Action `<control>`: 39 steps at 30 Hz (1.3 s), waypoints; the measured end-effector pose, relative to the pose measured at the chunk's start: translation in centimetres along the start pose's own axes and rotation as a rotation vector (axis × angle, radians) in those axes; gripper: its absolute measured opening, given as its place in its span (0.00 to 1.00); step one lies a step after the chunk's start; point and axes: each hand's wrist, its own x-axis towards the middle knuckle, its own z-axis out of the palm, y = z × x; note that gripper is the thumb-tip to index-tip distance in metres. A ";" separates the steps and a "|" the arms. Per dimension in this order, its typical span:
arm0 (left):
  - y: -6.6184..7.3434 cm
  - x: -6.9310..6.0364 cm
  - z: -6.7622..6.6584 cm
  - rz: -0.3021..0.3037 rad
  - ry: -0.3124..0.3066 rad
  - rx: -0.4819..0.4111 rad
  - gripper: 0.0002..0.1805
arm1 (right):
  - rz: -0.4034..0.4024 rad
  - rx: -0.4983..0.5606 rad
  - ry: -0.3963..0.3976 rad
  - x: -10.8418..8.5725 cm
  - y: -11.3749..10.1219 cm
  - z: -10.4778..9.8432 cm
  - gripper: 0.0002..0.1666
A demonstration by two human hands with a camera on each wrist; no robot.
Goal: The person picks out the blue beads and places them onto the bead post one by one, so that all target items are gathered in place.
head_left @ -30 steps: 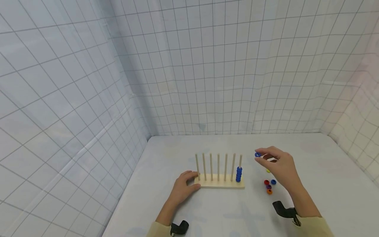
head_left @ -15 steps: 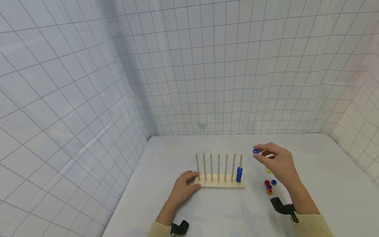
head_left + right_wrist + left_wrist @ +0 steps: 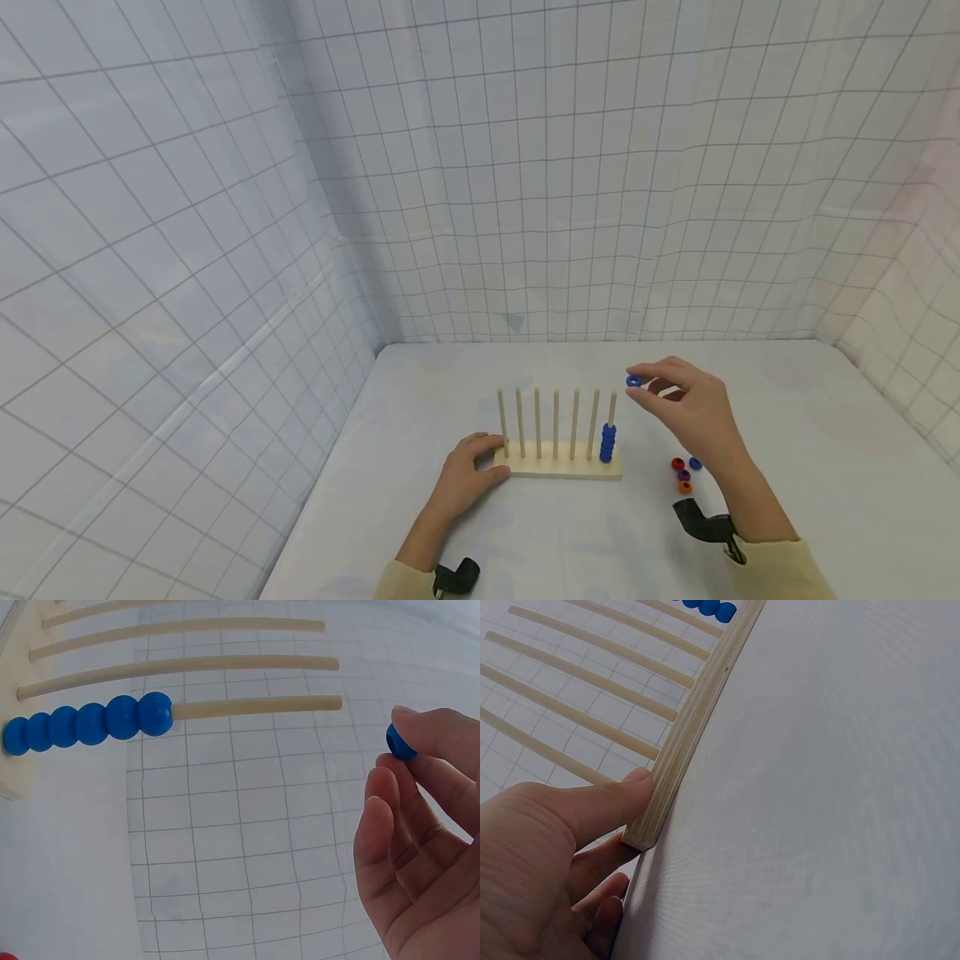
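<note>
A wooden peg board [image 3: 558, 472] with a row of upright pegs stands on the table. On its rightmost peg sits a stack of several blue beads [image 3: 91, 724]; the other pegs are bare. My left hand [image 3: 461, 479] grips the left end of the base, thumb on the near edge, as the left wrist view [image 3: 547, 847] also shows. Between thumb and fingertip my right hand [image 3: 693, 404] pinches a single blue bead [image 3: 401, 742]. That bead hangs above and a little right of the rightmost peg's tip, apart from it, its hole visible.
Right of the board lie a red bead [image 3: 678, 463], a purple bead [image 3: 683, 476], an orange bead [image 3: 686, 487] and a loose blue bead [image 3: 696, 463], close together below my right forearm. The white table [image 3: 555, 542] is bounded by grid-patterned curtains [image 3: 540, 208] behind and at the sides.
My right hand has moved left and slightly up with the blue bead, closer to the rightmost peg. A yellow bead seen earlier is now hidden behind the hand. My left hand stays put.
</note>
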 end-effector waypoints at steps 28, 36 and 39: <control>0.2 0.0 0.0 0.008 0.004 0.022 0.26 | 0.022 0.029 0.012 -0.6 -0.6 2.1 0.16; -0.2 -0.1 0.1 0.005 0.005 0.032 0.26 | 0.028 0.039 0.023 -0.8 -0.4 2.5 0.15; -0.3 0.0 0.2 -0.005 0.004 0.022 0.26 | 0.029 0.049 0.021 -0.9 -0.3 2.6 0.15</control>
